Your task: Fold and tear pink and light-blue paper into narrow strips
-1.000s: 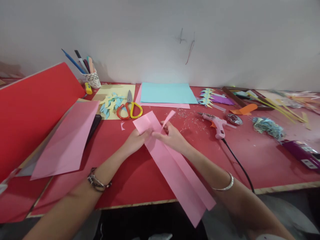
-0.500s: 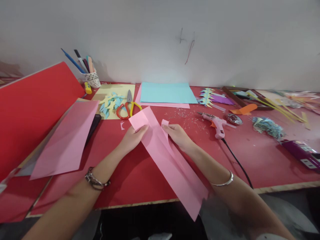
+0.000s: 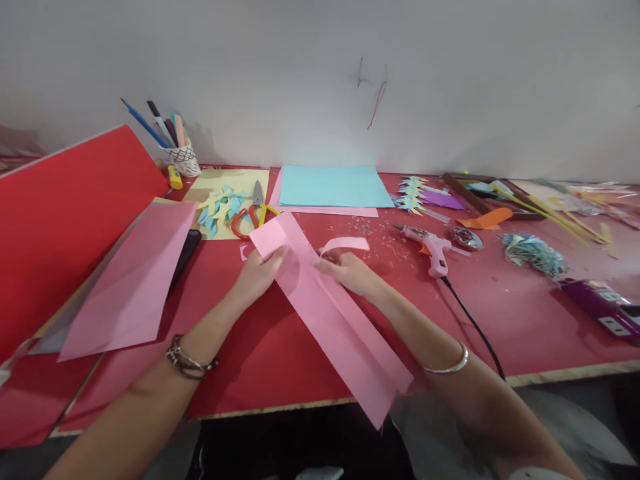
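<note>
A long sheet of pink paper (image 3: 330, 327) slants between my hands, its lower end hanging over the table's front edge. My left hand (image 3: 260, 272) pinches it near the upper left end, thumb on top. My right hand (image 3: 347, 268) is closed on the right edge of the paper, where a narrow pink strip (image 3: 347, 243) stands apart and curls out above the fingers. Further down, that strip lies along the wider part; whether they are still joined there I cannot tell. Just beyond the upper end lie scissors (image 3: 257, 200) with red and yellow handles.
Left are a red board (image 3: 75, 220), another pink sheet (image 3: 133, 280) and a pen cup (image 3: 184, 159). Blue sheets (image 3: 335, 187) lie at the back beside yellow and blue paper bits (image 3: 223, 207). Rightward are a pink glue gun (image 3: 434, 250) with cord, a tray (image 3: 525, 212) and a purple box (image 3: 600, 307).
My right hand has shifted slightly left and down along the paper. The strip's free end now sticks out rightward above my fingers. The sheet's lower end has swung a little up and left.
</note>
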A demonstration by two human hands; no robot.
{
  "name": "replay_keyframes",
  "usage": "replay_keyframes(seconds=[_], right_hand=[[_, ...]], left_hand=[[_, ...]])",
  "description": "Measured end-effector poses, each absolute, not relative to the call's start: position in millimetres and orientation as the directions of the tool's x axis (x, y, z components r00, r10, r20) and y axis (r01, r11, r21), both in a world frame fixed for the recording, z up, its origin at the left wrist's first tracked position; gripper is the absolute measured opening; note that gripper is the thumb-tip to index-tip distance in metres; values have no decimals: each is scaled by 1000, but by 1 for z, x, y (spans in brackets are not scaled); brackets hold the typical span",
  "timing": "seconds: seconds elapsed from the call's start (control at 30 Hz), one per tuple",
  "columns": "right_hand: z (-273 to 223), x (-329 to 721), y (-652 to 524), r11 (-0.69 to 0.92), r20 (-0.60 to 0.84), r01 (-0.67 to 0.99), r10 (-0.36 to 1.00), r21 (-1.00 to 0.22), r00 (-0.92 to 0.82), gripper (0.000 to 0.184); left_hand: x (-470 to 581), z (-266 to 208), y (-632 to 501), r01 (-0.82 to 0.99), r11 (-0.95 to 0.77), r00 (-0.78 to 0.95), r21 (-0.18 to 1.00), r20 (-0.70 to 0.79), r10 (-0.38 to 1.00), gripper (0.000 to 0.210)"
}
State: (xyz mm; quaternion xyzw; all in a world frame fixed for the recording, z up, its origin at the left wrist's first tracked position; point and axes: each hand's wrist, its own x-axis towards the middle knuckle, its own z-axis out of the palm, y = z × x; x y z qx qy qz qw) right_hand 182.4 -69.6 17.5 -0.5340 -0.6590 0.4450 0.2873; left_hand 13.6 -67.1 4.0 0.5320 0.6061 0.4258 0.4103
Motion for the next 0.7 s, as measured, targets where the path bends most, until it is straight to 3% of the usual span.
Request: replay_keyframes(seconds=[0.1,0.23,0.37,0.7], right_hand=[[20,180,-73,122,-60,581,957,-805,-284,28],[17,180,-72,78,-87,559,961,-826,-264,13],[16,181,-69,-74,-168,572,979,-817,-113,27],[15,182,-67,-87,-127,564,991,-821,-31,41]], left_hand=[[16,6,-69,327,29,-50,945,-13,999,24],[16,8,-70,302,39,-90,952,-13,996,23],[15,7,-69,275,45,-142,960,-5,990,22],[15,12,-72,352,153,-31,924,-152,988,26]])
